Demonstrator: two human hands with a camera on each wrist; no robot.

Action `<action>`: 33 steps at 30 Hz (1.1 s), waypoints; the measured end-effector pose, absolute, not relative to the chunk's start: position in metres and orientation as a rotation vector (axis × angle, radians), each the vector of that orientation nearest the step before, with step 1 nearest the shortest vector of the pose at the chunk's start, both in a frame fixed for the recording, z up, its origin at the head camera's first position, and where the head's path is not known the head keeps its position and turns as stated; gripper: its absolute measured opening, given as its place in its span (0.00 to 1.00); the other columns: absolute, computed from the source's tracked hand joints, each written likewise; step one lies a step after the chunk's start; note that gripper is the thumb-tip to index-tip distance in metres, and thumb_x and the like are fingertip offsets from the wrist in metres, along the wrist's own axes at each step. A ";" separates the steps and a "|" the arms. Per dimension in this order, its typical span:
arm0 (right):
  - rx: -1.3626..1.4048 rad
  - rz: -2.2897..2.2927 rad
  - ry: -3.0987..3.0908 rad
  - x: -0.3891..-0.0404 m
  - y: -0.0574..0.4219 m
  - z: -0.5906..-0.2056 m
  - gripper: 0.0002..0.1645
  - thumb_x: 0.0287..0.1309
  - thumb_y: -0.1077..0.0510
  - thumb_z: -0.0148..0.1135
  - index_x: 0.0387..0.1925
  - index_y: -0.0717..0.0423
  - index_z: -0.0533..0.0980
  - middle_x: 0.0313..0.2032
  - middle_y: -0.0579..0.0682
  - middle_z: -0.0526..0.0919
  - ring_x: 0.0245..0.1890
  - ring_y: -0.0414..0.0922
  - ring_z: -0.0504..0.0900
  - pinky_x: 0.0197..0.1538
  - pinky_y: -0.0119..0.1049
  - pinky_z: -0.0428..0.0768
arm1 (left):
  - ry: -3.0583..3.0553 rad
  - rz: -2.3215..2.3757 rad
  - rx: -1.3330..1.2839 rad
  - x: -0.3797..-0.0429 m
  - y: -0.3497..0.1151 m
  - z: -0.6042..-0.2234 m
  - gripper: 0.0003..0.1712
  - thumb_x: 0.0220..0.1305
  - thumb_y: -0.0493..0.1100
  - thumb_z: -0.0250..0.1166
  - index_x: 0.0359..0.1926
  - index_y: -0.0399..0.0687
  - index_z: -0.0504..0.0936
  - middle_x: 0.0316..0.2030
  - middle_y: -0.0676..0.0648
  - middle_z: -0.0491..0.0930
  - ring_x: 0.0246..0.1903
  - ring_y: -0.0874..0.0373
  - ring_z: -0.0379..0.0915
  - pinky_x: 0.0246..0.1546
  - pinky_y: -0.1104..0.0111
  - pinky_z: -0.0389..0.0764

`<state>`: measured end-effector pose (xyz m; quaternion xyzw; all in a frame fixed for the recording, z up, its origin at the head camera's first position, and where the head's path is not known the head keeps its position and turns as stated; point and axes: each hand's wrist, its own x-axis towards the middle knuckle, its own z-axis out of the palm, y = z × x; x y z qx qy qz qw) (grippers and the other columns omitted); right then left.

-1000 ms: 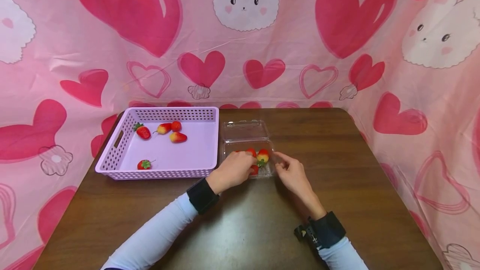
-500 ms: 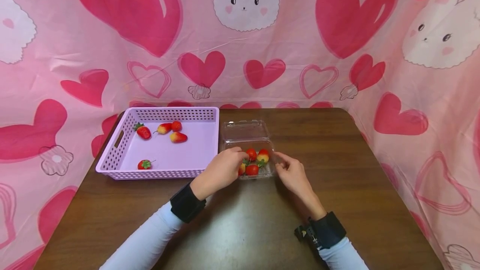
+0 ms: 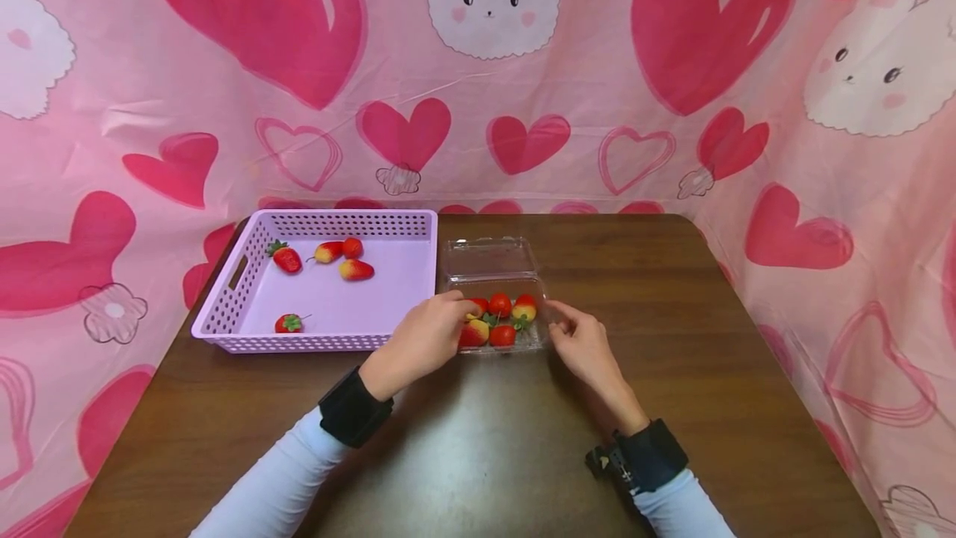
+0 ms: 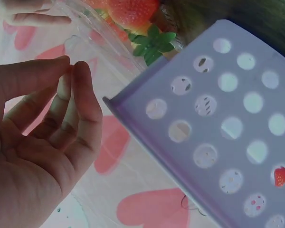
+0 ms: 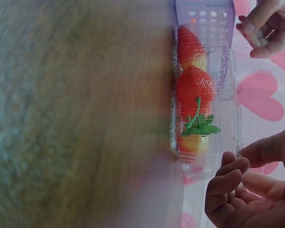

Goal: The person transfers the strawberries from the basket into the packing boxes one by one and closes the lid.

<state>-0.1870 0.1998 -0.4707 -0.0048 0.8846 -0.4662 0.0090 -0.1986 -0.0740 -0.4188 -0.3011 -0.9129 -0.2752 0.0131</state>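
Note:
A clear plastic clamshell container (image 3: 532, 339) lies with its lid (image 3: 489, 257) folded back. Several red and yellow strawberries (image 3: 503, 335) sit inside it, some with green leaves. My left hand (image 3: 421, 337) is over the container's left end; in the left wrist view its thumb and fingertips almost meet, with nothing between them. At the right end, my right hand (image 3: 586, 349) pinches the container's rim between thumb and fingers. Left of the container stands a lilac perforated basket (image 3: 314, 342) holding several more strawberries (image 3: 356, 270).
The brown wooden table (image 3: 672, 289) extends to the right and in front of the container. A pink curtain (image 3: 582, 65) with hearts and rabbits hangs behind and at the sides. The basket's wall stands close beside the container's left end.
My left hand has drawn back leftward over the container, uncovering strawberries that it hid before. The right hand has stayed at the container's right end.

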 end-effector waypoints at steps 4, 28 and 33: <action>-0.008 -1.445 2.761 -0.187 0.200 -0.471 0.26 0.68 0.64 0.58 0.66 0.58 0.78 0.27 0.50 0.75 0.23 0.47 0.71 0.27 0.35 0.70 | -2.865 -0.867 -0.897 -0.199 -0.080 -0.417 0.15 0.64 0.30 0.73 0.52 0.38 0.89 0.43 0.41 0.86 0.40 0.50 0.82 0.45 0.58 0.86; -0.001 -1.464 2.759 -0.189 0.200 -0.472 0.25 0.67 0.65 0.59 0.65 0.59 0.79 0.27 0.50 0.75 0.24 0.47 0.71 0.28 0.36 0.70 | -2.805 -0.672 -0.784 -0.216 -0.112 -0.384 0.16 0.64 0.36 0.73 0.52 0.39 0.88 0.40 0.42 0.85 0.40 0.45 0.84 0.46 0.54 0.86; 0.011 -1.456 2.759 -0.189 0.199 -0.472 0.25 0.67 0.64 0.58 0.65 0.59 0.79 0.27 0.50 0.75 0.24 0.47 0.71 0.28 0.36 0.71 | -2.840 -0.664 -0.737 -0.222 -0.119 -0.378 0.16 0.65 0.36 0.72 0.54 0.40 0.88 0.43 0.41 0.85 0.43 0.43 0.84 0.46 0.52 0.86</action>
